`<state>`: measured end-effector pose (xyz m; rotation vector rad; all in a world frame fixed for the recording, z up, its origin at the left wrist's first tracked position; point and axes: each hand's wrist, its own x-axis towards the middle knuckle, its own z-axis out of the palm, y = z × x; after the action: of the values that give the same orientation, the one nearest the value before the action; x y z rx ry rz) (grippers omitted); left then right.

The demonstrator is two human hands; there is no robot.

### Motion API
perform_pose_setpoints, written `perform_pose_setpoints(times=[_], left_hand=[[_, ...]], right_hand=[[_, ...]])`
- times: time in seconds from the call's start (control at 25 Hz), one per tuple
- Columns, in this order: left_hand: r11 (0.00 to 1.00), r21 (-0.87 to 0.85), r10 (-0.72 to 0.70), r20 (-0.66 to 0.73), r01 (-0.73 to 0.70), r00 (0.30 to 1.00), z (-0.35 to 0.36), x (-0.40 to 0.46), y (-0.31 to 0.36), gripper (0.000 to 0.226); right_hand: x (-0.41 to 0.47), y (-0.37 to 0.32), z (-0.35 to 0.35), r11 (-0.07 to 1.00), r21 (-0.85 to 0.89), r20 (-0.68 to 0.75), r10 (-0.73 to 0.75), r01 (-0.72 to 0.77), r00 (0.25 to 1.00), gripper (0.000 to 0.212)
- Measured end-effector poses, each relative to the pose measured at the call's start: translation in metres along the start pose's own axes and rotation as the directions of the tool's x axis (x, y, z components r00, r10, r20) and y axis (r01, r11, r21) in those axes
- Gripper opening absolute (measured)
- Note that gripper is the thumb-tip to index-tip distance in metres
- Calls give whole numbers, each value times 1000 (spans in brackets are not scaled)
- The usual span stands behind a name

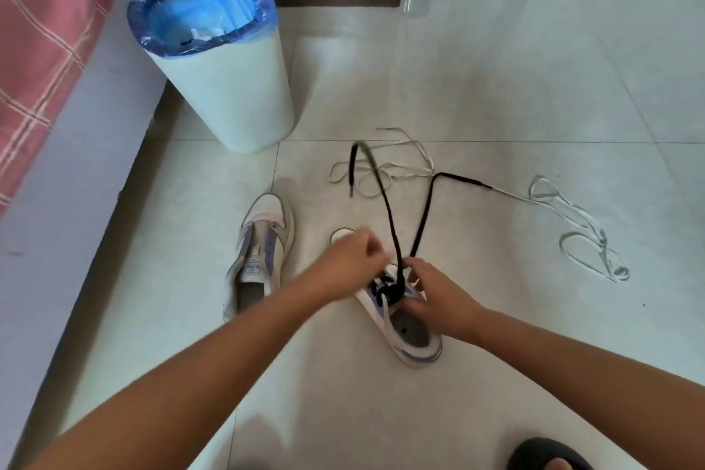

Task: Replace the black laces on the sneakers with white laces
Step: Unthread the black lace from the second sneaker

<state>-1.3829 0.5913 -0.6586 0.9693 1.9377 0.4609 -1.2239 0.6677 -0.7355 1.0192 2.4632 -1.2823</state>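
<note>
The left hand [353, 259] is motion-blurred; its grip cannot be determined. It covers most of the toe of the right sneaker [404, 320]. The right hand [435, 298] hides that sneaker's right flank. The upper loop of the black lace [393, 225] is smeared near the centre of the frame. The contents of the bin [225, 61], upper left, are too small to identify. The plaid fabric [42, 30] is cut off by the left edge. A dark sandal [545, 454] is cropped by the bottom edge, lower right.
</note>
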Motion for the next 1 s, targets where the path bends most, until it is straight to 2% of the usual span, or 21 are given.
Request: perform_pose_setpoints(times=[0.04, 0.12, 0.2, 0.28, 0.32, 0.44, 0.48, 0.52, 0.56, 0.6, 0.64, 0.68, 0.72, 0.76, 0.8, 0.88, 1.0], left_hand=[[975, 221, 19, 59, -32, 998, 21, 1, -13, 25], [898, 427, 90, 62, -108, 994, 52, 4, -31, 38], [873, 474, 174, -83, -114, 981, 67, 9, -38, 41], [881, 454, 253, -222, -130, 941, 69, 7, -38, 34], [861, 480, 322, -253, -171, 912, 68, 5, -40, 29], [699, 637, 589, -257, -324, 766, 70, 1, -55, 25], [733, 560, 583, -226, -386, 780, 72, 0, -58, 21], [809, 414, 537, -234, -417, 810, 71, 1, -60, 14], [904, 190, 418, -209, -383, 884, 65, 1, -61, 9], [959, -60, 265, -143, -275, 954, 56, 0, -63, 12], [925, -355, 135, -20, -133, 991, 44, -3, -64, 20], [786, -618, 60, 93, 11, 994, 33, -6, -66, 26], [596, -794, 10, 157, 120, 988, 21, -11, -70, 30], [422, -890, -12, 184, 172, 983, 8, -16, -76, 32], [295, -938, -6, 190, 184, 982, -3, -22, -83, 32], [144, -976, 94, 179, 164, 979, -23, -34, -92, 29], [17, -999, 175, 38, 36, 984, -54, -47, -96, 5]], right_hand=[[0, -2, 1, 999, 35, -15, 4, -3, 1000, 59], [-1, -4, 3, 1000, 23, -28, 17, -16, 999, 54], [-2, -5, 4, 999, -28, -48, 22, -23, 999, 44], [-5, -8, 6, 999, 5, -84, 34, -34, 996, 34], [-6, -9, 7, 999, 24, -102, 39, -37, 994, 31], [-9, -13, 13, 999, 33, -120, 27, -23, 992, 27], [-11, -14, 15, 999, 33, -117, 22, -18, 993, 26], [-12, -14, 16, 999, 34, -118, 22, -18, 993, 25], [-13, -13, 16, 999, 35, -121, 28, -24, 992, 26], [-14, -12, 15, 999, 31, -127, 41, -37, 991, 28], [-16, -11, 13, 998, 25, -138, 63, -60, 988, 30], [-18, -9, 11, 995, 28, -150, 95, -91, 984, 31], [-20, -8, 10, 992, 40, -162, 127, -122, 979, 30], [-22, -7, 10, 988, 50, -167, 154, -148, 974, 29], [-24, -7, 12, 986, 44, -165, 168, -163, 972, 28], [-28, -8, 17, 985, -11, -157, 169, -173, 973, 24], [-28, -12, 20, 978, -134, -202, 132, -161, 971, 31]])
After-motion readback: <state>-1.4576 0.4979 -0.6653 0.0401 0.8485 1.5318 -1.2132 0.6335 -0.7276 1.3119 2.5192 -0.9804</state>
